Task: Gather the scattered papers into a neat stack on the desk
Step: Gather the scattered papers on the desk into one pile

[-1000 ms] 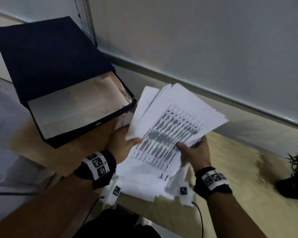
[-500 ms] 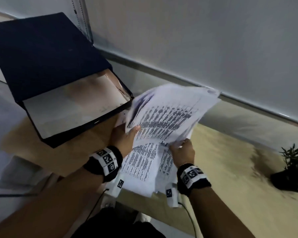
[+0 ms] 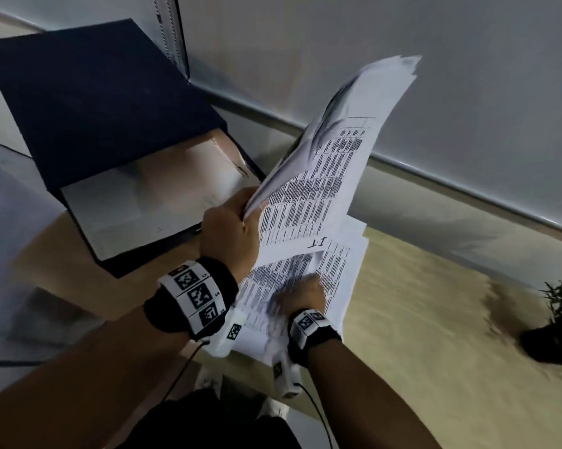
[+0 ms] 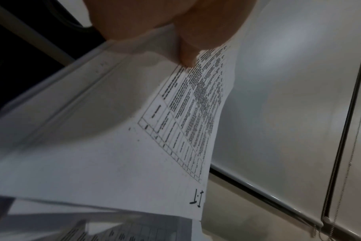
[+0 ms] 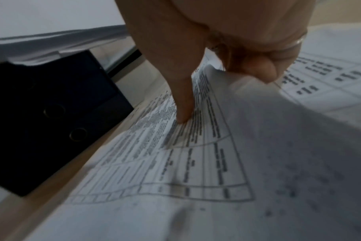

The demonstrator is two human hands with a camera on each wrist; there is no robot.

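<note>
The papers are in two lots. A raised sheaf (image 3: 331,150) stands tilted up off the counter (image 3: 419,303), its far corner high against the grey wall (image 3: 402,43), and the left hand (image 3: 229,234) pinches it at its lower left edge. Below it, the lower sheets (image 3: 341,273) lie flat on the counter, fanned and uneven, their near edges reaching the counter's front edge. The right hand (image 3: 305,294) rests on them, blurred in the head view.

The left wrist view shows what the head view hides: the thumb (image 4: 188,53) pressed on the printed face of the sheaf (image 4: 134,130), with a handwritten mark at the page's bottom corner; the other fingers are behind the paper. The right wrist view shows the right hand (image 5: 227,48) with one straight finger (image 5: 182,104) planted tip-down on a printed table, while curled fingers (image 5: 258,68) catch a lifted corner of another page (image 5: 278,138).

A dark binder (image 3: 88,102) lies open just left of the papers, pale pages showing in its lower half; in the right wrist view its spine (image 5: 52,114) sits close beside the sheets' left edge. To the right the counter runs bare to a small potted plant (image 3: 558,322) well apart near its right side. The wall closes off the back.
</note>
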